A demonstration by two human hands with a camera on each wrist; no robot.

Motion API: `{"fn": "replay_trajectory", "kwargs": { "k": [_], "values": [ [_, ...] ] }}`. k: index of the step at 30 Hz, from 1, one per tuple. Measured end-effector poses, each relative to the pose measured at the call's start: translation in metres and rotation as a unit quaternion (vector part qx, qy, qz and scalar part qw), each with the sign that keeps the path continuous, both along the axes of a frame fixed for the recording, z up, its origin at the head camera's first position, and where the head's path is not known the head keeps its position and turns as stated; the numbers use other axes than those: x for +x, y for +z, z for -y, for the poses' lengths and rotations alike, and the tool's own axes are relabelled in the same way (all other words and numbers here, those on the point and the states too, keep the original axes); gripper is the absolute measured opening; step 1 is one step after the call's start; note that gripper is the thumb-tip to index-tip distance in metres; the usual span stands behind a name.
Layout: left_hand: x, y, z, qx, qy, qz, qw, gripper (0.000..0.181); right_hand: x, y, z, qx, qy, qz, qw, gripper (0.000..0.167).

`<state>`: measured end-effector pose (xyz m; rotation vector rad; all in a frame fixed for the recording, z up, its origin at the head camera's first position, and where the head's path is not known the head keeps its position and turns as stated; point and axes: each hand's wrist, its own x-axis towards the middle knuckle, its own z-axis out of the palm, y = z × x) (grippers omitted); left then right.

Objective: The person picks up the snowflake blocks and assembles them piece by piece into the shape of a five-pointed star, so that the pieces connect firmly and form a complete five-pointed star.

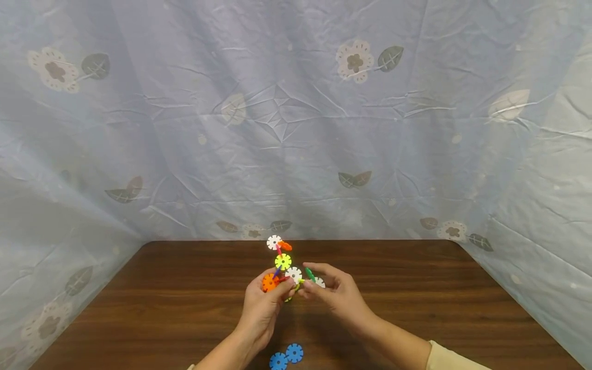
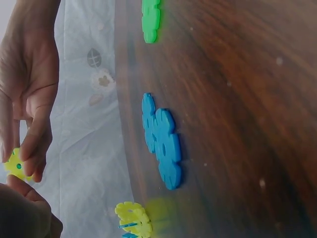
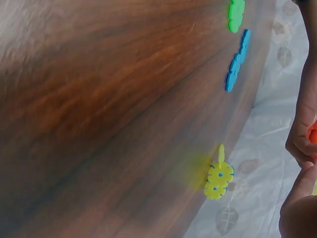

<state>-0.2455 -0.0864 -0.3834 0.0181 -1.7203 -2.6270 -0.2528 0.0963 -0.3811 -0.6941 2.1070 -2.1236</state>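
Both hands hold a chain of interlocking notched plastic discs above the table. My left hand (image 1: 261, 303) grips it at an orange disc (image 1: 270, 282), its thumb on a white disc (image 1: 293, 275). From there a neon yellow disc (image 1: 283, 262) and another white disc (image 1: 274, 242) stick out away from me. My right hand (image 1: 339, 295) pinches a yellow disc (image 2: 15, 162) at the chain's right side. Between its fingers are a green disc (image 1: 309, 274) and a white disc (image 1: 319, 281). Fingers hide some of the joints.
Two joined blue discs (image 1: 287, 356) lie on the brown table (image 1: 185, 308) near me. A green piece (image 3: 237, 15) lies beyond them in the wrist views. Yellow discs (image 3: 220, 174) appear lower; whether they belong to the chain I cannot tell. A patterned curtain (image 1: 277, 154) surrounds the table.
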Motion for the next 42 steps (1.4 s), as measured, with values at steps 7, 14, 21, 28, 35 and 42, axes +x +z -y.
{"fn": "replay_trajectory", "kwargs": {
  "k": [7,14,21,28,35,42],
  "values": [
    [0.002,0.001,0.001,-0.021,-0.004,-0.016,0.9996,0.043,0.007,0.0,0.004,-0.062,0.005,0.09,0.994,0.058],
    [0.003,0.0,0.002,-0.04,0.001,-0.041,0.9983,0.043,0.012,0.0,0.013,-0.113,-0.007,0.146,0.9827,0.053],
    [0.002,-0.001,0.005,-0.057,0.006,-0.055,0.9968,0.044,0.011,0.004,0.016,-0.103,-0.007,0.141,0.9845,0.053],
    [0.0,0.002,0.01,-0.03,0.004,-0.054,0.9981,0.051,0.0,0.003,0.009,0.003,0.032,0.002,0.9995,0.059],
    [0.001,0.006,0.019,-0.019,-0.01,-0.039,0.999,0.058,-0.01,0.001,-0.005,0.124,0.076,-0.162,0.9759,0.06],
    [0.003,0.006,0.021,-0.004,-0.011,-0.025,0.9996,0.053,-0.015,0.0,-0.009,0.164,0.064,-0.257,0.9503,0.055]
  ]
}}
